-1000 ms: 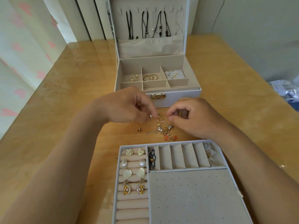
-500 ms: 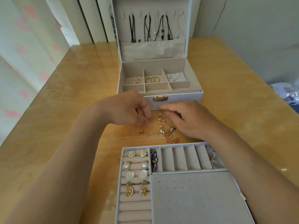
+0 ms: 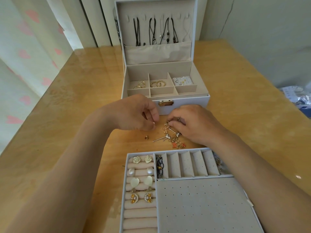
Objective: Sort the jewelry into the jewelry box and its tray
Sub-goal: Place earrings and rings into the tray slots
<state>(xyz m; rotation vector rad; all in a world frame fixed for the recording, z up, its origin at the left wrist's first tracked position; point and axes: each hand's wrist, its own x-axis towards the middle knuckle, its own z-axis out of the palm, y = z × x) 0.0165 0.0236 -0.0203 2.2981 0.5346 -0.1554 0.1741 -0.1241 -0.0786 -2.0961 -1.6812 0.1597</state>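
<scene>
1. The loose jewelry (image 3: pixel 170 138) lies in a small tangled heap on the table (image 3: pixel 67 115), between the jewelry box (image 3: pixel 190 105) and the tray (image 3: pixel 193 199). A single gold stud (image 3: pixel 146 137) sits just left of the heap.
2. The right hand (image 3: pixel 193 126) arches over the heap's right side, knuckles up and fingers curled down. Its thumb and forefinger pinch a gold piece (image 3: pixel 167 123) at the heap's far end.
3. The left hand (image 3: pixel 133 115) hovers just left of the heap with its fingers curled and its thumb and forefinger tips together. Whether anything sits between them is too small to tell.
4. The right palm hides the heap's right edge, and the right forearm covers the tray's right corner.
5. The frame cuts off the top of the box's upright lid (image 3: pixel 156 54) and the tray's near end.
</scene>
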